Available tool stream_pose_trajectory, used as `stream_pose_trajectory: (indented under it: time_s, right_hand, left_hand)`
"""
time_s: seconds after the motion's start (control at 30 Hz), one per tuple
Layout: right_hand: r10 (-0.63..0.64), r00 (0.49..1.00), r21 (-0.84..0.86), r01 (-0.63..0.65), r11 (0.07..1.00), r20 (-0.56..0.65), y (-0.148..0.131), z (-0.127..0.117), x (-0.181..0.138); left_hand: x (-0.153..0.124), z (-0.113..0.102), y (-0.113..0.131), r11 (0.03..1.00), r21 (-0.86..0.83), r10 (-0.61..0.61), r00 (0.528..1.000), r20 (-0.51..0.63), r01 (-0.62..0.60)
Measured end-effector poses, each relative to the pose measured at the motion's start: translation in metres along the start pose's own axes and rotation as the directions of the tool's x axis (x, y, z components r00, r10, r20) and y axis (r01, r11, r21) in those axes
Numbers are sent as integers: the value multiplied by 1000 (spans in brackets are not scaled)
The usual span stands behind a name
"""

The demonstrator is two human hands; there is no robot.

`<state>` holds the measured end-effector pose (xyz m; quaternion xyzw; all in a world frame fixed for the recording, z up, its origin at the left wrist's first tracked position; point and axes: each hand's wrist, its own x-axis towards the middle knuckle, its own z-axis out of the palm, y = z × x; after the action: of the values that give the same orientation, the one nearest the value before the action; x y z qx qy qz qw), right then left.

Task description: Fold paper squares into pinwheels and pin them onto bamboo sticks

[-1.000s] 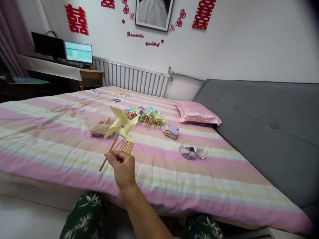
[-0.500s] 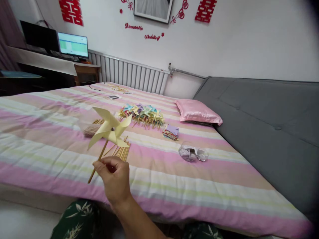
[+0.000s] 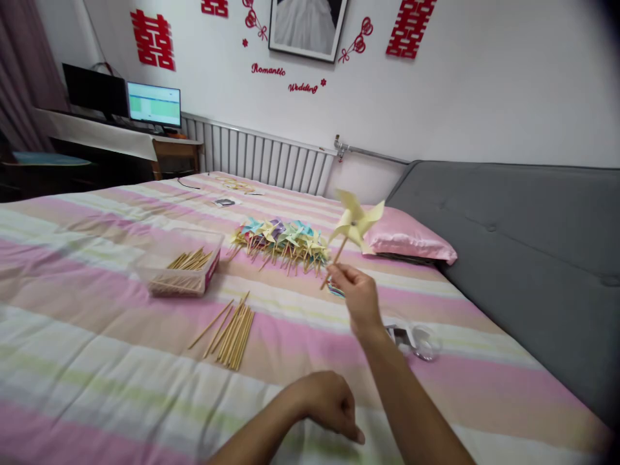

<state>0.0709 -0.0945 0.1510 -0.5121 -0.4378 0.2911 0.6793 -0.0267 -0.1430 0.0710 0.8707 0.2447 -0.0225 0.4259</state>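
Note:
Between thumb and fingers my right hand [image 3: 357,294] grips a pale yellow paper pinwheel [image 3: 355,223] by its thin wooden stick, blades up and stick tilted. It is held in the air in front of the pink pillow. My left hand [image 3: 329,403] is low over the bed's near part, wrist bent and fingers curled closed; whatever is inside, if anything, is hidden. A pile of finished pinwheels [image 3: 283,240] in several colours lies left of my right hand. Behind that hand a stack of coloured paper [image 3: 335,288] is mostly covered.
Loose wooden sticks [image 3: 235,339] lie on the striped bedsheet [image 3: 121,349]. Behind them stands a clear plastic box [image 3: 179,284] of sticks. Clear round containers [image 3: 423,342] sit beyond my right forearm. A pink pillow [image 3: 411,236] leans near the grey headboard [image 3: 523,245].
My right hand has carried the pinwheel to the right and farther over the bed. My left hand has come into view. The camera view has shifted, uncovering the loose sticks and the box.

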Motion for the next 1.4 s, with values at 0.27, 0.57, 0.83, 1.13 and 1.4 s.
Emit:
stream_pose_trajectory:
  time_s: [0.27, 0.57, 0.83, 1.13, 1.4]
  right_hand:
    - [-63, 992, -275, 31, 961, -107, 66, 2, 121]
    - [-166, 974, -443, 83, 893, -153, 175, 53, 182]
    - [-140, 983, -516, 59, 855, -120, 209, 69, 183]
    - [-143, 986, -579, 65, 813, -90, 230, 75, 184]
    - [-204, 975, -601, 111, 792, -89, 234, 79, 185]
  left_hand:
    - [75, -46, -58, 977, -198, -179, 806, -565, 78]
    - [109, -25, -118, 960, -265, -272, 545, -793, 94]
    - [113, -19, -120, 941, -211, -318, 475, -821, 265]
    - [111, -18, -117, 960, -229, -282, 577, -767, 164]
    - [108, -19, -113, 961, -230, -276, 592, -757, 154]
